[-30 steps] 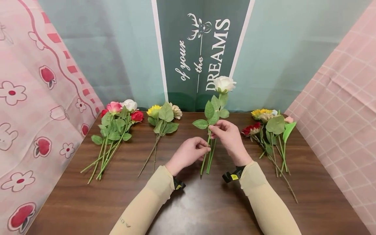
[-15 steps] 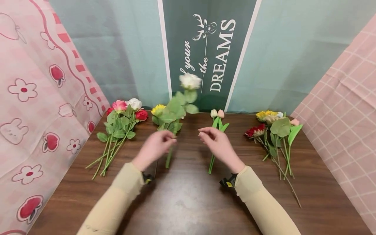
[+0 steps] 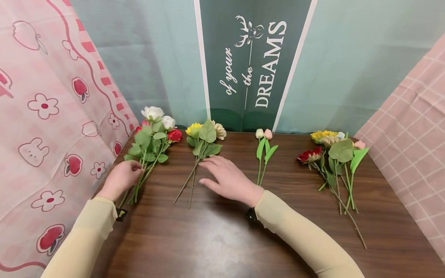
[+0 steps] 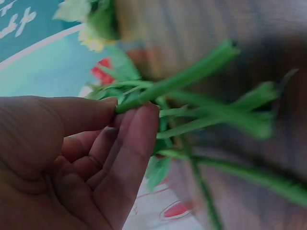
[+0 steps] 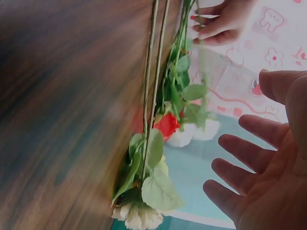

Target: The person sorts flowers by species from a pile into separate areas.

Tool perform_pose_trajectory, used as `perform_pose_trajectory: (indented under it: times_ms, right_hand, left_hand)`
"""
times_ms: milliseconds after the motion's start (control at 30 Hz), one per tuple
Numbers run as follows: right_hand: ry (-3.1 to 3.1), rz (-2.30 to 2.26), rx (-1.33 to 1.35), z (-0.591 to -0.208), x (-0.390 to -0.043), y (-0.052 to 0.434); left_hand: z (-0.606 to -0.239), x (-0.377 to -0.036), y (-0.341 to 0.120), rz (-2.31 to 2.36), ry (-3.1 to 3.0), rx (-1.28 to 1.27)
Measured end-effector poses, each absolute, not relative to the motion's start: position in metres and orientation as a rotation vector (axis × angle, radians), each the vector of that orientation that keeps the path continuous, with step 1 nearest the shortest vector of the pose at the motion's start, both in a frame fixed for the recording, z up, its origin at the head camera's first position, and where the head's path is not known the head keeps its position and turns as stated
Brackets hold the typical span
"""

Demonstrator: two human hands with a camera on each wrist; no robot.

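Note:
In the head view my left hand (image 3: 122,177) is at the left over a bunch of roses. Its thumb and fingers pinch the stem of a white rose (image 3: 152,112), whose bloom stands above the others. In the left wrist view that green stem (image 4: 192,74) sits between thumb and fingertips, with other rose stems behind it. A red rose (image 3: 175,135) and a second white rose (image 3: 168,122) belong to the bunch. My right hand (image 3: 232,180) hovers with its fingers extended, holding nothing, nearest to a yellow sunflower (image 3: 194,129) and a cream flower (image 3: 219,130) with crossed brown stems.
Two tulips (image 3: 267,134), one white and one pink, lie right of centre on the brown wooden table (image 3: 194,239). Farther right lies a mixed bunch with a dark red flower (image 3: 309,154) and a yellow flower (image 3: 323,136). Patterned cloths hang around three sides.
The left hand has carried the white rose from the centre to the rose bunch on the left. The right hand has let go of the stem, moved left and spread its fingers.

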State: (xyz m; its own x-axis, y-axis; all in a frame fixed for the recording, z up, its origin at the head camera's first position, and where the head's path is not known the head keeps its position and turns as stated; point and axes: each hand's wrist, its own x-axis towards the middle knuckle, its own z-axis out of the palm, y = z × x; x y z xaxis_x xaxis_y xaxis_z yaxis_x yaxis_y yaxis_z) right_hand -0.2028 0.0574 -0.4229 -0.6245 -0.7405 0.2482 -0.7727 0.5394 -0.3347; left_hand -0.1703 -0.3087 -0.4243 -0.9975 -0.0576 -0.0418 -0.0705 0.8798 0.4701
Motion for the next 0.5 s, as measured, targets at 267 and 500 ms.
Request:
perform_pose_trajectory:
  times_ms: [267, 500]
  right_hand:
    - [-2.728, 0.631, 1.303, -0.431, -0.2, 0.07]
    - [-2.761, 0.629, 1.19, -0.436, -0.209, 0.109]
  left_hand:
    - [-0.434, -0.17, -0.303, 0.572, 3.1, -0.107]
    - [-0.422, -0.168, -0.291, 0.503, 3.215, -0.078]
